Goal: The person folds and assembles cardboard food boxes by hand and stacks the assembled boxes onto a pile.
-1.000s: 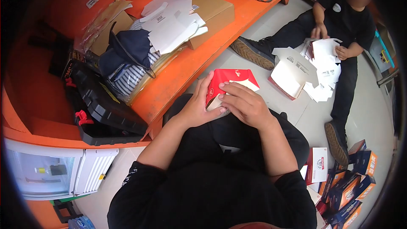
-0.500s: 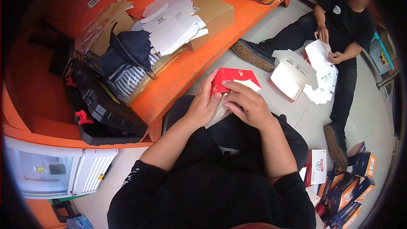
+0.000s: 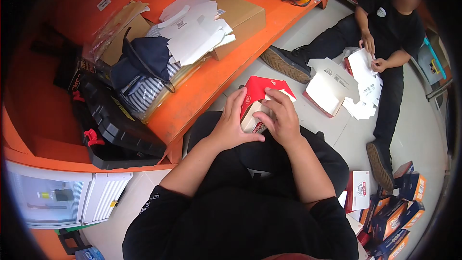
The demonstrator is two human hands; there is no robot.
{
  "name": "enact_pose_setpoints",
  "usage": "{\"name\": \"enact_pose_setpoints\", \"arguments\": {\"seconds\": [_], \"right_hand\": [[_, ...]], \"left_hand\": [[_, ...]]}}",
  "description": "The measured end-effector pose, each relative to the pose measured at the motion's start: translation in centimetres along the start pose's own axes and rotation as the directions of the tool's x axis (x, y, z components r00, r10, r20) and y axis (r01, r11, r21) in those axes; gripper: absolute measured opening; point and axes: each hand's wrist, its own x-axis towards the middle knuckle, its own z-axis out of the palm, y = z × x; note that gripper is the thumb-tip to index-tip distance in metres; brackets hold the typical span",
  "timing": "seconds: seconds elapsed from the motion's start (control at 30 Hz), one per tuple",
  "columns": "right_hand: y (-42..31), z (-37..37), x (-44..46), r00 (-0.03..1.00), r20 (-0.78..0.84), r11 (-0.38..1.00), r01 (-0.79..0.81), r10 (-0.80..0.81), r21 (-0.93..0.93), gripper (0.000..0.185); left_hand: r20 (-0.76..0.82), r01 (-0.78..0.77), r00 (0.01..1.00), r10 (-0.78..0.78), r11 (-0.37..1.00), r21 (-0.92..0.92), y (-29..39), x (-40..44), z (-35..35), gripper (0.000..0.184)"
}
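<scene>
A small red-and-white cardboard box (image 3: 257,86) sits between my hands above my lap. Its near side gapes, showing a pale inner surface. My left hand (image 3: 231,127) supports the box's left side with its fingers, the thumb stretched out below the opening. On the right, my right hand (image 3: 284,120) grips the box, fingers over the top edge and thumb at the gap by a pale flap. Part of the lower box is hidden behind my hands.
Facing me, another person (image 3: 392,24) sits on the floor handling white cardboard (image 3: 363,65). An open white box (image 3: 332,86) lies between us. Orange shelving (image 3: 192,110) runs along my left, holding flattened white cartons (image 3: 195,31) and a black case (image 3: 118,120). Several boxes (image 3: 392,216) are piled at lower right.
The near side of the red-and-white box has opened wider. My left thumb has moved down and outward, and my right thumb has shifted to the gap.
</scene>
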Motion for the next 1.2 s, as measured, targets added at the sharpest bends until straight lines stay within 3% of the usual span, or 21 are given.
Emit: {"name": "enact_pose_setpoints", "arguments": {"seconds": [0.27, 0.33, 0.47, 0.5, 0.57, 0.6, 0.63, 0.7, 0.73, 0.8, 0.93, 1.07, 1.17, 1.2], "right_hand": [[0.9, 0.4, 0.0, 0.997, -0.069, 0.998, -0.027, 0.023, -0.060, 0.044], [1.0, -0.1, 0.1, 1.000, -0.023, 0.985, -0.020, 0.016, -0.171, 0.047], [1.3, -1.1, 0.7, 0.992, 0.014, 0.938, -0.116, 0.127, -0.327, 0.062], [1.4, -1.1, 0.7, 0.976, -0.014, 0.942, -0.212, 0.216, -0.260, 0.065], [1.8, -1.0, 0.8, 0.918, -0.050, 0.910, -0.397, 0.394, -0.116, 0.073], [2.0, -1.1, 1.0, 0.824, 0.107, 0.822, -0.565, 0.557, 0.071, 0.085], [1.6, -1.2, 1.0, 0.746, 0.248, 0.680, -0.666, 0.618, 0.308, 0.088], [-0.2, -1.4, 1.1, 0.602, 0.549, 0.202, -0.759, 0.579, 0.619, 0.094], [-0.5, -0.7, 1.0, 0.725, 0.529, 0.504, -0.687, 0.440, 0.523, 0.097], [-2.0, 0.3, 0.6, 0.745, 0.492, 0.469, -0.667, 0.452, 0.579, 0.085], [-2.6, 1.1, 0.4, 0.762, 0.240, 0.469, -0.580, 0.602, 0.666, 0.071], [-1.5, -0.2, 1.1, 0.706, 0.245, 0.456, -0.643, 0.665, 0.615, 0.063], [-0.6, -0.8, 0.8, 0.754, 0.281, 0.565, -0.640, 0.594, 0.521, 0.067], [-0.4, -1.3, 0.9, 0.845, 0.216, 0.801, -0.534, 0.490, 0.272, 0.071]], "left_hand": [[-0.017, -0.029, 0.999, 0.032, 0.988, 0.149, -1.0, -0.1, 1.3, 0.083], [-0.016, -0.021, 1.000, 0.024, 0.985, 0.172, -0.9, 0.0, 1.4, 0.081], [-0.166, 0.062, 0.984, -0.065, 0.998, -0.026, -0.7, 0.7, 0.3, 0.071], [-0.215, 0.107, 0.967, -0.134, 0.985, -0.132, -0.8, 1.0, 0.0, 0.068], [-0.246, 0.142, 0.918, -0.310, 0.838, -0.528, -0.7, 1.8, -0.9, 0.060], [-0.269, 0.119, 0.891, -0.366, 0.760, -0.639, -0.9, 2.1, -1.5, 0.055], [-0.283, 0.087, 0.861, -0.422, 0.670, -0.737, -0.9, 2.5, -2.2, 0.051], [-0.309, 0.069, 0.812, -0.496, 0.606, -0.793, -0.1, 2.9, -3.1, 0.045], [-0.327, 0.057, 0.795, -0.512, 0.599, -0.799, 0.3, 3.1, -3.3, 0.045], [-0.306, 0.035, 0.789, -0.532, 0.537, -0.843, 1.0, 3.1, -3.8, 0.046], [-0.233, 0.130, 0.857, -0.460, 0.630, -0.765, 1.9, 2.4, -2.0, 0.051], [-0.179, 0.131, 0.888, -0.424, 0.606, -0.784, 2.8, 1.7, -0.7, 0.060], [-0.058, 0.245, 0.861, -0.506, 0.510, -0.825, 2.5, 2.5, -1.4, 0.055], [0.068, 0.295, 0.836, -0.545, 0.342, -0.892, 2.9, 2.8, -2.0, 0.052]]}}
